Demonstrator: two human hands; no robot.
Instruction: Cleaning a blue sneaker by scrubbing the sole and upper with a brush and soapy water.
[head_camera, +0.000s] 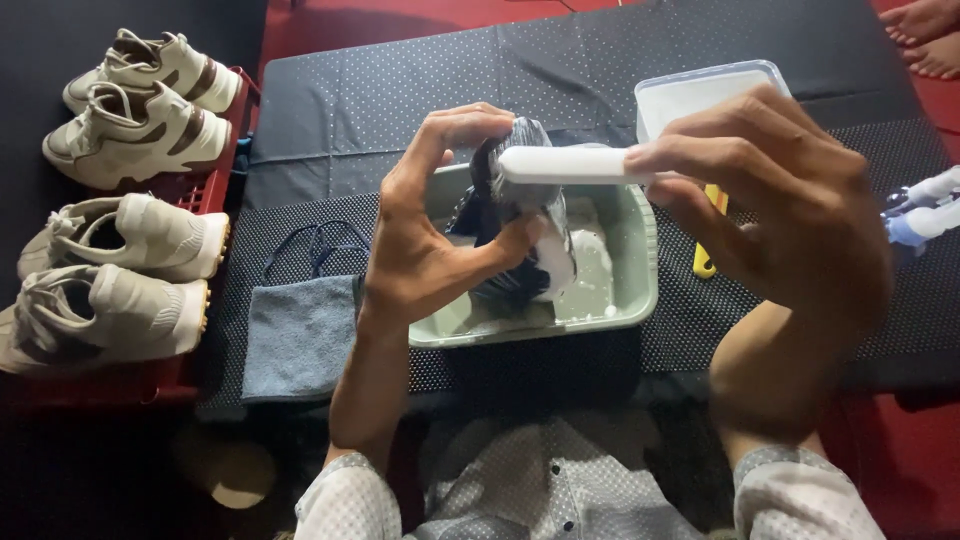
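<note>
My left hand (425, 235) grips a dark, wet shoe (515, 225) and holds it upright over a pale green basin (640, 270) with soapy water in it. My right hand (790, 200) holds a white brush handle (560, 165) whose end lies across the top of the shoe. Foam covers part of the shoe's side. Both hands hover above the basin, close to my chest.
A grey cloth (300, 335) and dark laces (320, 250) lie left of the basin on a dark dotted mat (400, 90). Two pairs of pale sneakers (130, 190) rest on a red crate at far left. A clear tub (700, 90) stands behind; bare feet (925, 35) top right.
</note>
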